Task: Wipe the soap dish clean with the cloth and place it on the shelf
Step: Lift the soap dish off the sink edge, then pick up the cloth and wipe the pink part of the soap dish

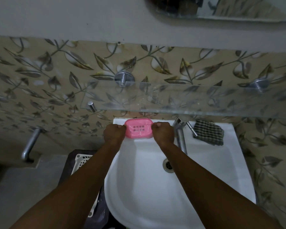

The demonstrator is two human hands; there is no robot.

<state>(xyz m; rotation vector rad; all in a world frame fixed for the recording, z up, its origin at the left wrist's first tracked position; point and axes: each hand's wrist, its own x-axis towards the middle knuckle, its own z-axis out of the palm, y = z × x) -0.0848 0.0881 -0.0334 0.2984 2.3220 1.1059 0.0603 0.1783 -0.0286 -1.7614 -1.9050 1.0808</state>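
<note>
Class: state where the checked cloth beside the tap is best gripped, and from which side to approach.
Pinch the cloth at its near edge, coming from the front right. It lies flat and folded on the sink ledge; the tap lever crowds its left and the glass shelf overhangs behind.

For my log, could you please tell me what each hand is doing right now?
Left hand: closed, holding the pink soap dish by its left end.
Right hand: closed, holding the same dish by its right end.
</note>
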